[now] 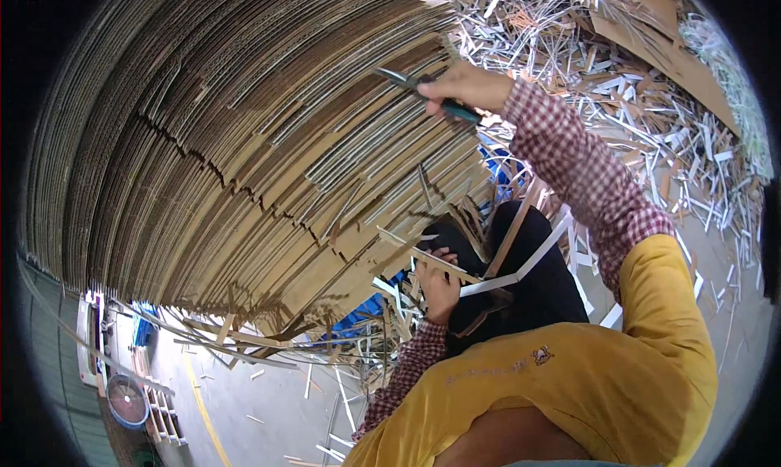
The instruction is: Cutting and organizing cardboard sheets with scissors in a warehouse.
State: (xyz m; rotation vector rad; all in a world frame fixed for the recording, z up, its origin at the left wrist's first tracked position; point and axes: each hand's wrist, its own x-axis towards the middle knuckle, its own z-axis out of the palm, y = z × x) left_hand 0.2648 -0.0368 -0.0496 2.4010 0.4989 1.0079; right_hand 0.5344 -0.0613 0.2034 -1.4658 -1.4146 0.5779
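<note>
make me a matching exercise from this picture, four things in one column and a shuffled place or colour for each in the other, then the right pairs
Things
1. hand tool
2. cardboard strip
3. floor line
4. sleeves

Places and colours
A. yellow
B. in the left hand
C. dark red and white checks
D. in the right hand

Right pairs: 1-D, 2-B, 3-A, 4-C

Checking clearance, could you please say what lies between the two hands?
In the head view, stacked cardboard, brown strips and dark trousers lie between the right hand and left hand.
</note>
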